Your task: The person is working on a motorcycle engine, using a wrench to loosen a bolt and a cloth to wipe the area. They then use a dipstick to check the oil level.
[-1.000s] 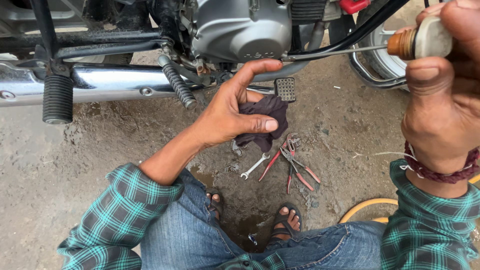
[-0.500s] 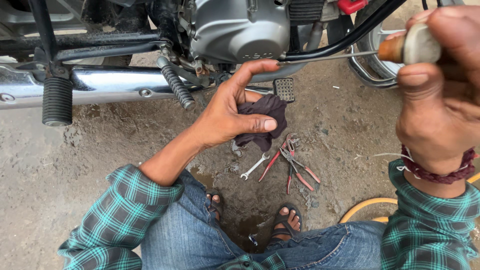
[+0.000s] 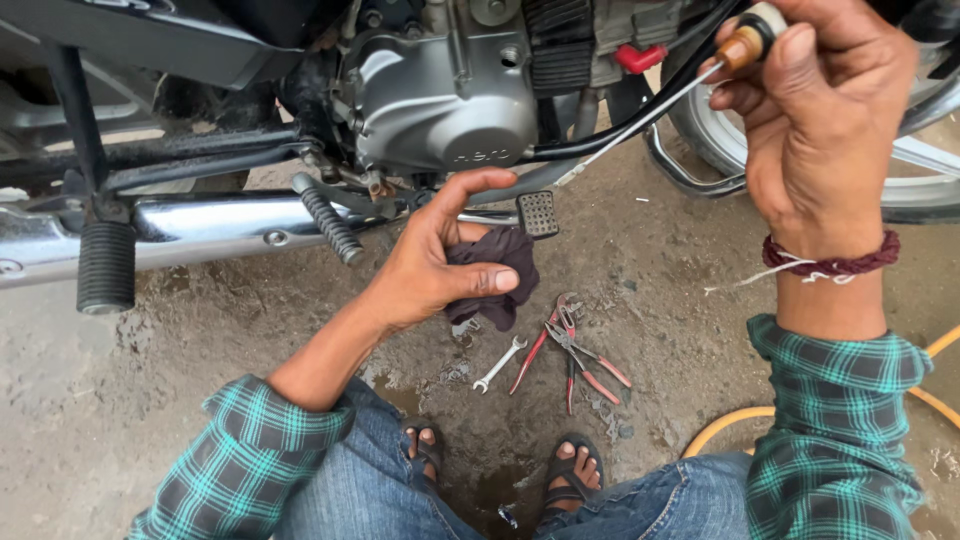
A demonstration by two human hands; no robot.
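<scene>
My left hand [image 3: 432, 262] holds a dark cloth [image 3: 497, 270] just below the grey engine case [image 3: 450, 95] of a motorcycle, thumb pressed on the cloth and forefinger stretched up toward the engine. Raised at the upper right, my right hand [image 3: 815, 105] grips a small oil can with an orange cap [image 3: 748, 38]. Its thin metal spout [image 3: 640, 118] slants down to the left toward the engine's underside. A red thread band circles the right wrist.
On the dirt ahead of my sandalled feet lie a small spanner [image 3: 499, 363] and red-handled pliers [image 3: 575, 350]. A chrome exhaust pipe [image 3: 200, 225], a rubber footpeg [image 3: 106, 266], a brake pedal [image 3: 537, 212] and a wheel [image 3: 930, 160] surround my hands. A yellow hose [image 3: 730, 425] curves at right.
The view has shifted so the motorcycle sits lower in frame. My right hand with the oil can has moved a little left and up. The left hand keeps the cloth in place.
</scene>
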